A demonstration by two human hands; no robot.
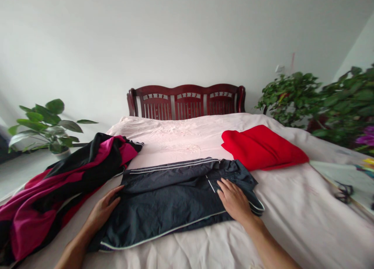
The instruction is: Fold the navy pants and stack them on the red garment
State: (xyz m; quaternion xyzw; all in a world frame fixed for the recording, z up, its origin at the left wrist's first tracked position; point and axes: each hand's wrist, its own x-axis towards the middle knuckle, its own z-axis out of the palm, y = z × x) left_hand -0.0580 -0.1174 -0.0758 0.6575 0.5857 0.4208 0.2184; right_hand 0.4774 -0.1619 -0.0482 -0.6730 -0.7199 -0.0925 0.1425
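Dark navy track pants (166,203) with white piping lie folded and fairly flat across the pale pink sheet in front of me. My left hand (105,204) rests at their left edge, fingers stretched out onto the cloth. On the right part of the pants, close to a white-edged pocket line, my right hand (233,197) lies flat with its fingers spread. Neither hand grips the fabric. Small wrinkles run through the upper layer. Some folds are hidden beneath it.
A heap of black and magenta clothes (73,179) lies to the left. Folded red cloth (263,148) sits at the right. Beyond the pink sheet (163,140) stands a dark wooden bench back (187,101). Potted plants (52,123) flank both sides, and a pale table (330,173) is at right.
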